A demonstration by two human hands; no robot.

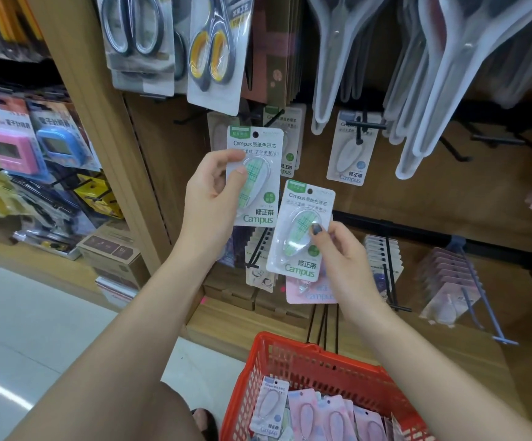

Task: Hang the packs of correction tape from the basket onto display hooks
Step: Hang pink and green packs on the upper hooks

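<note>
At the far left of the frame, boxed pink and blue timers [32,144] hang on a neighbouring rack, with a brown cardboard box [111,253] on the low ledge below them. Moving right, scissors in blister packs [212,49] hang in the upper middle of the wooden display. Just below them the left hand [209,194] holds up a green correction tape pack [259,183], thumb curled over the front of its clear blister and the other fingers behind the card; the pack is upright, its hang hole at the top, in front of another green pack already on a hook [288,141]. Just to the lower right, touching or nearly touching the first pack's edge, the right hand [342,253] pinches a second green pack [299,230], thumb pressed on the blister and fingers curled behind, the card tilted slightly to the right. Behind it hang a pink pack [312,292] and a row of small carded items. Further right, a blue-dotted pack [350,151] hangs on a black display hook [368,125], under large clear plastic sleeves [449,78]. At the right edge, a row of pink packs [449,278] sits on a downward-angled hook. At the bottom centre, the red basket [322,364] holds more packs [331,415], pink and pale, lying loosely inside.
</note>
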